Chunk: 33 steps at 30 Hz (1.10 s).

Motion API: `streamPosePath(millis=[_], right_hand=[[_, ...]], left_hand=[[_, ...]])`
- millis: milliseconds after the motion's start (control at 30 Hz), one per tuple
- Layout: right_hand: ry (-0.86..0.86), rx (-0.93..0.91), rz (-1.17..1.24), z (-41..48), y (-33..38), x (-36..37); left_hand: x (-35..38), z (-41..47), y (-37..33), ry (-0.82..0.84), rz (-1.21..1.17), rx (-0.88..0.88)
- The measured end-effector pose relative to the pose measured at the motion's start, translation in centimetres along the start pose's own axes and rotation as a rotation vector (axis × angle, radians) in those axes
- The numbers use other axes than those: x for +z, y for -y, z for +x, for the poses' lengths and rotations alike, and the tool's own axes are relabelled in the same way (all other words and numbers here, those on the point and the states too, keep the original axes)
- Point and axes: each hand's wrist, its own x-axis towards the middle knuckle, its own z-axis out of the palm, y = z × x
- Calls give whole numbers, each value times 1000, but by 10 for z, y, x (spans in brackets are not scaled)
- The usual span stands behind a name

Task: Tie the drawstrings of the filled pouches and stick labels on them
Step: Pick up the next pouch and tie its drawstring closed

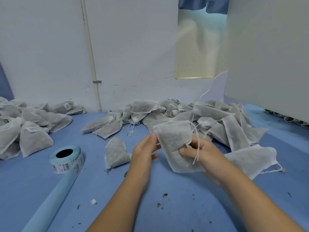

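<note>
Centre frame: right hand (200,149) grips a filled pouch (173,141), fingers curled; left hand (143,151), fingers loosely extended, touches its edge.

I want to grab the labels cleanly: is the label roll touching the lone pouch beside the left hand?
Apart. The head view shows bare blue table between the label roll and the lone pouch.
</note>
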Motion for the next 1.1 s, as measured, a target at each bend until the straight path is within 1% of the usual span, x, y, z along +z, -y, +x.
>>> streamPosePath(millis=[100,167,233,300,433,467,533,567,633,667,733,800,900,967,1100], right_hand=[[10,-11,-117,-1,-5,7],[23,-8,-190,-2,-8,10],[37,-1,-222,-2,-7,10],[-5,-2,-198,-2,-4,7],[-166,22,19,3,2,-5],[-179,17,67,3,3,-5],[-151,4,131,2,5,-1],[-123,-8,108,1,5,2],[-71,-48,-52,-2,3,9],[-65,-67,-148,-3,1,11],[-105,-73,-264,-3,-1,13],[-155,-51,-286,-2,-2,13],[-181,-16,-210,-1,1,12],[-166,24,-140,-1,2,11],[-118,151,-55,-1,0,13]], left_hand=[[2,-5,1,165,27,-14],[4,-8,1,198,72,-11],[6,-8,0,143,111,1],[7,-7,-2,55,153,21],[7,-4,-6,-94,286,117],[7,-3,-7,-113,319,151],[7,-4,-9,-129,400,233],[7,-5,-11,-124,450,280],[7,-6,-11,-107,567,366],[6,-5,-10,-102,639,403],[4,-4,-7,-98,783,462],[1,-4,-6,-99,876,517],[-8,-1,-7,-133,951,604],[-15,1,-5,-101,1006,586],[-22,-1,4,66,1030,473]])
